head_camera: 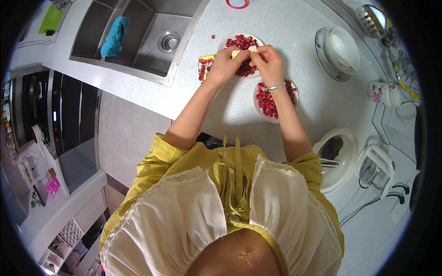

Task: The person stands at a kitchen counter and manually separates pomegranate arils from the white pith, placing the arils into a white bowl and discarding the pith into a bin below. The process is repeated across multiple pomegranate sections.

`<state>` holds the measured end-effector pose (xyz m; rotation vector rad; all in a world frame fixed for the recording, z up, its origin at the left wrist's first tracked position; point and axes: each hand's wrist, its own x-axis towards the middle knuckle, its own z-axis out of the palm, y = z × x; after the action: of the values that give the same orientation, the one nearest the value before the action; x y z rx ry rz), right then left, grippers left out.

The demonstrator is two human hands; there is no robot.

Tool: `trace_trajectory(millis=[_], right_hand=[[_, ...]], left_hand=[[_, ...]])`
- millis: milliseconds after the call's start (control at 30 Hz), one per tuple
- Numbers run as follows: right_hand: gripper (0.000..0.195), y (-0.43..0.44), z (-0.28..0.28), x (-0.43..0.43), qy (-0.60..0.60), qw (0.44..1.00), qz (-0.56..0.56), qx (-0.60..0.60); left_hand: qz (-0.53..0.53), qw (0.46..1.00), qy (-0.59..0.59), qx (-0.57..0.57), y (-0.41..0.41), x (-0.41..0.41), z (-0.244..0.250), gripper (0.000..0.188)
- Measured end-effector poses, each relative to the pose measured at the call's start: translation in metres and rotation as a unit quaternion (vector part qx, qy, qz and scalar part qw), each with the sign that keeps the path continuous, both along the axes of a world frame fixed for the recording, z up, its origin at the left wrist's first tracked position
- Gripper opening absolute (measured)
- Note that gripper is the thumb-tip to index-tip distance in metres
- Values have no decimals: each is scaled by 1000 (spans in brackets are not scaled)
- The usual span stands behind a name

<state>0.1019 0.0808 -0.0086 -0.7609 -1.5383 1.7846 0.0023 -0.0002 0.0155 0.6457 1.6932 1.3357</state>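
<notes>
Over a plate of pomegranate seeds (244, 40), my left hand (228, 63) and my right hand (269, 63) meet at the fingertips. Each pinches pale yellowish-white pomegranate pith (252, 49); whether it is one piece or two, I cannot tell. A bangle circles my right wrist. Beneath the right forearm sits a second plate of red seeds (267, 103), partly hidden. A chunk of pomegranate (206, 62) with seeds in its rind lies on the counter just left of my left hand. One loose seed (213, 36) rests farther back.
A steel sink (172, 69) with a blue cloth (116, 36) over its divider is at the left. White bowls (342, 48) are stacked at the right. Nearer me on that side are a white basin (340, 183) and a white appliance (380, 162) with black cords.
</notes>
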Motion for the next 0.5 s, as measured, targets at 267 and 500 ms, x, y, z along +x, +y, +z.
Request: trace_trajectory(millis=[267,500], right_hand=[[7,5,-3,3,11,998,-7,-58],[8,1,-4,1,14,1000,14,-5]], left_hand=[[-1,999,40,-2,-3,-5,0,21],[-26,981,193,25,4,-9,-14,22]])
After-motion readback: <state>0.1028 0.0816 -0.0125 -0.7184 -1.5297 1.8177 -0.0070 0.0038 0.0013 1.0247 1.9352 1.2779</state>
